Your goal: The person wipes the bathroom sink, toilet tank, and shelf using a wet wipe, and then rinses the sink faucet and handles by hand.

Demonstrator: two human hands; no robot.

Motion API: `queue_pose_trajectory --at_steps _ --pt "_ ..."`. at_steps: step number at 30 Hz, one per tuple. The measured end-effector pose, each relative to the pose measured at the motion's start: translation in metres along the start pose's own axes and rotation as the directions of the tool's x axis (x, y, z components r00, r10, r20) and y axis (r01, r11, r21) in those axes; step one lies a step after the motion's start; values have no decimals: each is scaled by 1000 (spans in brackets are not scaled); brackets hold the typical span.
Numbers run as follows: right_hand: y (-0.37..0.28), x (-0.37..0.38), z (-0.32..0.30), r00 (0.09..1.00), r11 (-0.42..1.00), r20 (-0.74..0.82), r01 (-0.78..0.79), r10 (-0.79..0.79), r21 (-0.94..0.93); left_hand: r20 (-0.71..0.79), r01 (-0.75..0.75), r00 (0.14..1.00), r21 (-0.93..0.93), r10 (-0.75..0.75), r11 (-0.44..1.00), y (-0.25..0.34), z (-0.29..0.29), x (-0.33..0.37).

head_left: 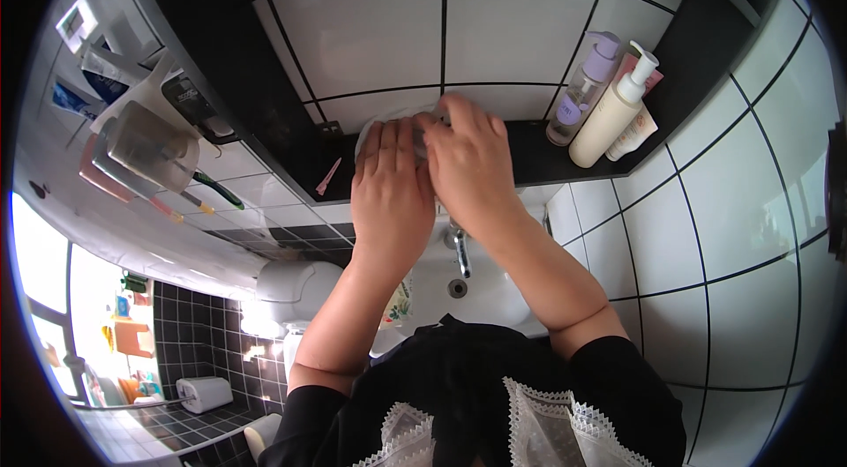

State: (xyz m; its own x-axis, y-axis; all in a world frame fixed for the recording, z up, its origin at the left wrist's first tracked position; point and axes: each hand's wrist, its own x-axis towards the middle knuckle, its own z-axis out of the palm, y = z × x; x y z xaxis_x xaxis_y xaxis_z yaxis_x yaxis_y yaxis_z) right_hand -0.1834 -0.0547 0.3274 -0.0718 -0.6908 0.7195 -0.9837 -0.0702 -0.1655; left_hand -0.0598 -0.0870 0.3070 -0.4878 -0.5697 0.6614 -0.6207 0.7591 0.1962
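Note:
On the black shelf in front of me, both hands are over a whitish, see-through thing with a rounded edge. Most of it is hidden, and I cannot tell its kind. My left hand lies across its left side, fingers straight and side by side. Close against it, my right hand has bent fingers and a raised index finger at the thing's right side; what its fingertips grip is hidden. A small pink hair clip rests on the shelf left of my left hand.
Right on the shelf stand a purple-topped pump bottle, a cream pump bottle and a tube. Below are a white sink and a metal tap. Leftward, a see-through cup hangs near toothbrushes. The shelf's black frame rises nearby.

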Motion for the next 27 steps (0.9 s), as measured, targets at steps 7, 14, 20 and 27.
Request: queue_pose_trajectory --at_steps 7,14,20,27 --pt "2 14 -20 998 996 -53 16 -21 -86 -107 -65 992 -35 61 997 4 -1 22" --pt "0 -5 0 990 941 44 -143 136 307 20 -46 998 -201 51 978 -2 3 28" --pt "14 21 6 992 1000 -125 20 -20 -2 -89 -138 988 -185 123 973 -7 -4 45" --pt "21 85 -31 929 965 -354 16 -111 -261 -158 -216 966 -56 205 975 4 -31 102"
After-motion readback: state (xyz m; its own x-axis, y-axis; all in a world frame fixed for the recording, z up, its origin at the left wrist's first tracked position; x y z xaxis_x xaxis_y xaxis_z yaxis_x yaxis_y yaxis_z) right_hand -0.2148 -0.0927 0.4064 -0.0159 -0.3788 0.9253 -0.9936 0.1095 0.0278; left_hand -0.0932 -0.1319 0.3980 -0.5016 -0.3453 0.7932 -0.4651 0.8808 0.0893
